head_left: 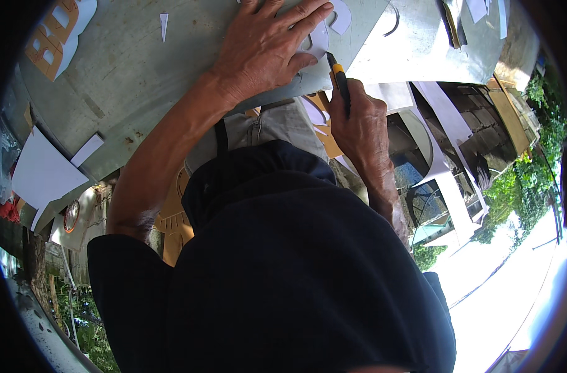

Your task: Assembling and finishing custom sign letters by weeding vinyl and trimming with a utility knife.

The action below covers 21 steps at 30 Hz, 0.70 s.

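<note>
Grey sheet metal tops the desk, scuffed and littered with paper offcuts. Left hand lies flat, fingers spread, at 12 o'clock of the view, pressing down a pale cutout sheet with curved letter-like shapes in it. Nothing is gripped there; it works as a clamp.

Right hand sits just at 4 o'clock from the left, clenched around a utility knife with a yellow-and-black body. The blade end points up toward the sheet, close beside the left thumb (the tip itself is too small to make out).

Step in hand, as I read it: cutting along a curve of the pale sheet at the near edge of the desk. Judgement only: the next stroke calls for firm hold-down from the left hand, fingers clear of the blade line, and a slow pull through the curve. The thumb is close to the cut path, and that is the risk.

Around it:
- white paper pieces at 9 o'clock, hanging over the desk rim
- orange cut letters on a pale backing at 10 o'clock
- small white triangular scrap at 11 o'clock
- long white strips at 3 o'clock, draped below the desk edge

Containers: none visible, all scraps lie loose. A dark garment fills the lower half of the view and hides whatever is under it.
</note>
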Each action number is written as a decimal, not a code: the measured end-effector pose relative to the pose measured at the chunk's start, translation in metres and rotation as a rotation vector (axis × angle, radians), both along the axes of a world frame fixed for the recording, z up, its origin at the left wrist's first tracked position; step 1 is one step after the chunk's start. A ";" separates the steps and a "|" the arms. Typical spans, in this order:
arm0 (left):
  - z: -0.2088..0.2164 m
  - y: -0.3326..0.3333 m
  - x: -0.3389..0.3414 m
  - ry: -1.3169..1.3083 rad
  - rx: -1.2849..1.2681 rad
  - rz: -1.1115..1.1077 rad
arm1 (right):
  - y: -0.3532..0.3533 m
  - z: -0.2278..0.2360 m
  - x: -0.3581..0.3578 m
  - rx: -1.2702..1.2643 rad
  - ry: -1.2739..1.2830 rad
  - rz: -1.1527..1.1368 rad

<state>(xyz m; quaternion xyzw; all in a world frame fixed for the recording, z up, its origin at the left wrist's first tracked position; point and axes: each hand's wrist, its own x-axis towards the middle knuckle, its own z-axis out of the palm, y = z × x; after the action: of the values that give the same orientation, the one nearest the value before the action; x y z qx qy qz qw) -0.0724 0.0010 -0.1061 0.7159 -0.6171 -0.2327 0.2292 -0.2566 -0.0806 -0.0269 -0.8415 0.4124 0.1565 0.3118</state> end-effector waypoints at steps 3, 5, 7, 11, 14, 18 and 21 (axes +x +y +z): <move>-0.001 0.000 0.000 -0.020 -0.005 -0.012 | -0.007 0.004 -0.007 0.033 0.032 0.007; 0.001 0.001 0.001 -0.032 -0.005 -0.021 | -0.010 0.001 -0.009 -0.039 -0.076 -0.040; 0.003 0.000 0.000 -0.023 0.015 -0.022 | -0.012 0.002 -0.008 -0.011 -0.064 -0.056; 0.006 -0.003 0.001 0.012 0.026 -0.021 | -0.012 -0.004 -0.006 -0.006 -0.097 -0.036; 0.005 -0.002 0.002 0.045 0.053 -0.013 | -0.017 -0.003 -0.004 -0.031 -0.147 -0.086; -0.015 0.009 -0.009 0.035 -0.127 0.148 | -0.038 -0.002 0.001 0.045 -0.179 -0.290; -0.005 0.016 -0.027 -0.096 -0.273 0.309 | -0.059 -0.003 0.009 0.144 -0.154 -0.396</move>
<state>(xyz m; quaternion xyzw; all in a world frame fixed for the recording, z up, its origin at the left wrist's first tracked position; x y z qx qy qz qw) -0.0999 0.0170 -0.1112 0.7748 -0.5357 -0.0747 0.3273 -0.2475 -0.1401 -0.0302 -0.7294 0.5322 0.0564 0.4262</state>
